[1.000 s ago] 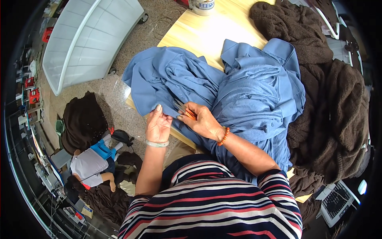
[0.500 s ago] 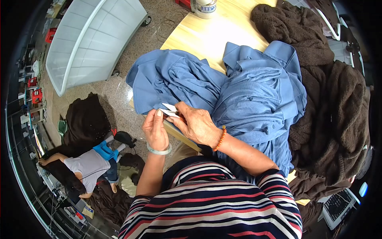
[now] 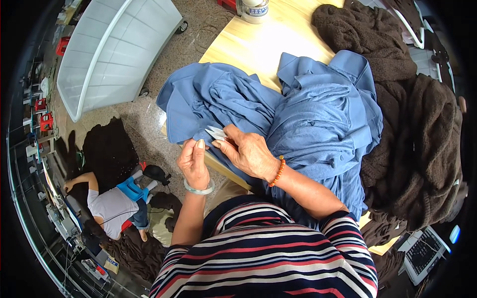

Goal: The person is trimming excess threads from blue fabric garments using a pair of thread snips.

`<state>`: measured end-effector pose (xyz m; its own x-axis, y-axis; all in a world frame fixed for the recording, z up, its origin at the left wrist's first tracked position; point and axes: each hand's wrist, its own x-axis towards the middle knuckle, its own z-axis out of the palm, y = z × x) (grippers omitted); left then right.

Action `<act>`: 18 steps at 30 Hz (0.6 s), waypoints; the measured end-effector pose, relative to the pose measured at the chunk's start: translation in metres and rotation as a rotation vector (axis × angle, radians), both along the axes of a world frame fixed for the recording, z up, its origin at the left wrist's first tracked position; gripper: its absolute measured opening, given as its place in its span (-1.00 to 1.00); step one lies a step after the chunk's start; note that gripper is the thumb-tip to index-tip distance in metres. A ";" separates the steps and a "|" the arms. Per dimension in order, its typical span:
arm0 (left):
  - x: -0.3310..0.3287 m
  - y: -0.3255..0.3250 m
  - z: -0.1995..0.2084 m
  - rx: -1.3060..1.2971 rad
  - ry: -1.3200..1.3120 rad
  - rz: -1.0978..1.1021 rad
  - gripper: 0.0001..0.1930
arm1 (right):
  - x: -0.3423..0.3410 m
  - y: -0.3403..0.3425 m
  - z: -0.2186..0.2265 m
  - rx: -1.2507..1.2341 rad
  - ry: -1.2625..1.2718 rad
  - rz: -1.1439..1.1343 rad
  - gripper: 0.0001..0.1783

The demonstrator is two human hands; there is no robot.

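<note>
Blue garments [image 3: 323,111], brown heap [image 3: 412,149] alongside, grey cart [image 3: 121,54]

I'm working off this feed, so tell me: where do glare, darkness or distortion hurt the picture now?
Head view: glare washes out part of the wooden table; head view: the snips' blades shine almost white beside the blue cloth; head view: the fisheye bows the white cart, and the corners go black; head view: far-left background looks dim, small and hard to read.
</note>
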<state>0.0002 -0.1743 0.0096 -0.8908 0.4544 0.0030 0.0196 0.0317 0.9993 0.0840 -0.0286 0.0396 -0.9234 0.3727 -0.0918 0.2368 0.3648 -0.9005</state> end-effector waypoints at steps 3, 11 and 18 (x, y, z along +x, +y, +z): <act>-0.001 0.001 -0.001 0.019 -0.052 0.027 -0.86 | 0.002 -0.001 -0.002 -0.024 0.033 -0.049 -0.70; -0.001 0.013 0.006 0.036 -0.123 0.031 -0.88 | 0.014 0.012 0.002 -0.065 -0.034 -0.045 -0.65; 0.006 0.079 0.050 0.254 -0.471 0.057 -0.88 | 0.045 -0.002 0.008 0.045 -0.313 0.307 -0.68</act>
